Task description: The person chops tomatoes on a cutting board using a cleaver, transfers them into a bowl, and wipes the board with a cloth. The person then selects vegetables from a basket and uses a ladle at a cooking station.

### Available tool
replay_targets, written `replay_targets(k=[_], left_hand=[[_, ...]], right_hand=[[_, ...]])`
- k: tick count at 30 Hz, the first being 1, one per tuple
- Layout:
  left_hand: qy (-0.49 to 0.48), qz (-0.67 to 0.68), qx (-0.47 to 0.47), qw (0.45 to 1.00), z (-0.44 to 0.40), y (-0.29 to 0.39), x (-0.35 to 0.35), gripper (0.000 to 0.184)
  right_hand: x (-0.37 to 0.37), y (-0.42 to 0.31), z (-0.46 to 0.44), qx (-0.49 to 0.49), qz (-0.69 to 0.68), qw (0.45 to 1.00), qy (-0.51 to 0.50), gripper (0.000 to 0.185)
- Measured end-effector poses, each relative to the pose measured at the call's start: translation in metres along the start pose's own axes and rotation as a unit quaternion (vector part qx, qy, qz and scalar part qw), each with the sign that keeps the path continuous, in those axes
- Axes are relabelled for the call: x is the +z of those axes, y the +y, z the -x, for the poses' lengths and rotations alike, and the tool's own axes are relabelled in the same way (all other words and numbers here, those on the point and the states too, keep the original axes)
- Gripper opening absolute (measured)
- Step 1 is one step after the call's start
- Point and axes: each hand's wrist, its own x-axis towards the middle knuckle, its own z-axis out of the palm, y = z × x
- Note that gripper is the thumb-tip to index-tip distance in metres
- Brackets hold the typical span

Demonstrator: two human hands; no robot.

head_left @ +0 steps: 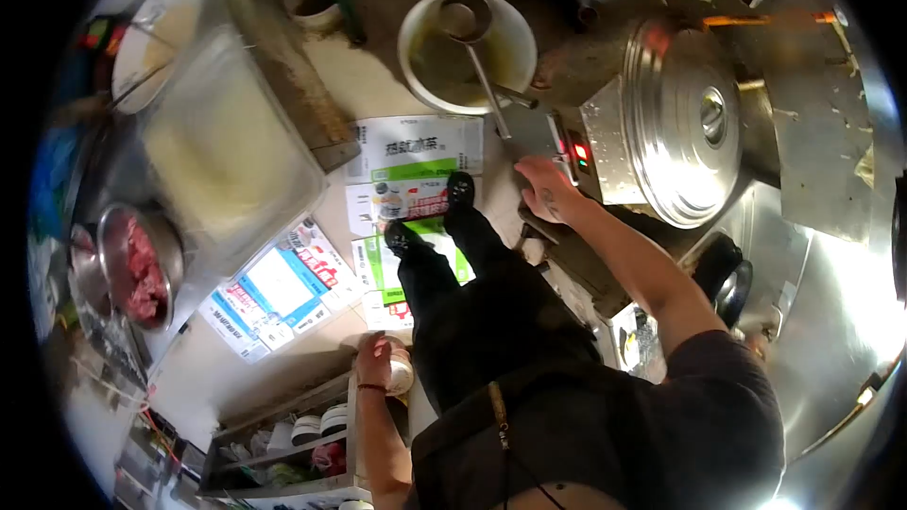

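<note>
My left hand [372,362] is low at the left of my body, its fingers closed on the rim of a pale round tub [401,370] beside my leg. What the tub contains is hard to make out. My right hand [551,191] reaches forward with its fingers stretched out and slightly apart, and I see nothing in it. Just beyond it is a control panel [578,153] with a red lit display. A large steel pot with a domed lid [685,123] stands to the right of that panel.
Ahead is a white basin [411,57] of liquid with a ladle [480,71] in it. Flattened cartons [416,146] cover the floor under my feet. A steel bowl of raw meat [142,269] and a clear tub [222,151] are at left. Shelves [283,444] sit at lower left.
</note>
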Motion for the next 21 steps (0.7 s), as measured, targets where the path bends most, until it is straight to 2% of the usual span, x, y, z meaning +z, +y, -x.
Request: replay_targets(k=[1,2,3,4,5,6,7,8,9,10,11,12,13,14,15,16,17,18,21], left_hand=[[0.016,0.004,0.000,1.000,0.005,0.007,-0.003,0.028],[0.021,0.018,0.011,1.000,0.016,0.024,-0.006,0.027],[0.035,0.032,0.022,0.999,0.030,0.040,-0.012,0.027],[0.057,0.092,0.052,0.993,0.045,0.053,-0.016,0.026],[0.071,0.104,0.061,0.990,0.051,0.041,-0.016,0.027],[0.080,0.116,0.069,0.988,0.060,0.025,-0.018,0.027],[0.107,0.121,0.067,0.985,0.071,0.018,-0.025,0.027],[0.094,0.039,0.009,0.995,0.080,0.013,-0.027,0.028],[0.074,-0.041,-0.049,0.995,0.086,0.007,-0.028,0.030],[0.085,-0.031,-0.045,0.995,0.091,-0.001,-0.028,0.030],[0.065,-0.058,-0.053,0.995,0.096,-0.012,-0.027,0.031],[0.043,-0.086,-0.062,0.993,0.098,-0.019,-0.030,0.032],[0.041,-0.075,-0.062,0.994,0.100,-0.012,-0.033,0.032],[0.048,-0.070,-0.059,0.995,0.099,-0.011,-0.034,0.032],[0.059,-0.029,-0.048,0.997,0.097,-0.012,-0.035,0.032],[0.070,0.011,-0.035,0.997,0.096,-0.014,-0.035,0.032],[0.089,0.046,-0.008,0.995,0.091,-0.017,-0.034,0.032],[0.096,0.052,-0.002,0.994,0.092,-0.011,-0.037,0.032],[0.143,0.056,0.003,0.988,0.090,0.010,-0.053,0.031]], right_hand=[[0.016,0.033,-0.016,0.085,-0.185,0.979,-0.018,0.017],[0.028,0.067,-0.036,0.125,-0.407,0.903,-0.061,0.020],[0.034,0.101,-0.056,0.129,-0.625,0.754,-0.159,0.023],[0.034,0.133,-0.075,0.090,-0.724,0.602,-0.324,0.027],[0.036,0.101,-0.070,0.234,-0.607,0.759,-0.035,0.024],[0.036,0.083,-0.065,0.175,-0.550,0.812,-0.091,0.020],[0.023,0.100,-0.076,0.108,-0.526,0.812,-0.230,0.010],[0.011,0.118,-0.089,0.024,-0.489,0.796,-0.358,0.003],[0.012,0.108,-0.090,-0.026,-0.472,0.750,-0.462,0.008],[0.012,0.095,-0.090,-0.080,-0.446,0.695,-0.558,0.015],[0.038,0.071,-0.079,0.071,-0.434,0.865,-0.241,0.018],[0.057,0.053,-0.072,0.208,-0.360,0.902,0.117,0.022],[0.065,0.054,-0.079,0.144,-0.360,0.920,0.050,0.022],[0.075,0.038,-0.079,0.137,-0.358,0.922,0.045,0.022],[0.092,-0.005,-0.063,0.049,-0.241,0.969,0.026,0.023],[0.113,-0.070,-0.036,-0.108,-0.034,0.993,0.025,0.027],[0.132,-0.129,-0.014,-0.235,0.082,0.968,0.036,0.030],[0.150,-0.184,0.003,-0.325,0.116,0.938,0.039,0.035],[0.196,-0.308,0.012,-0.430,0.035,0.902,-0.007,0.033]])
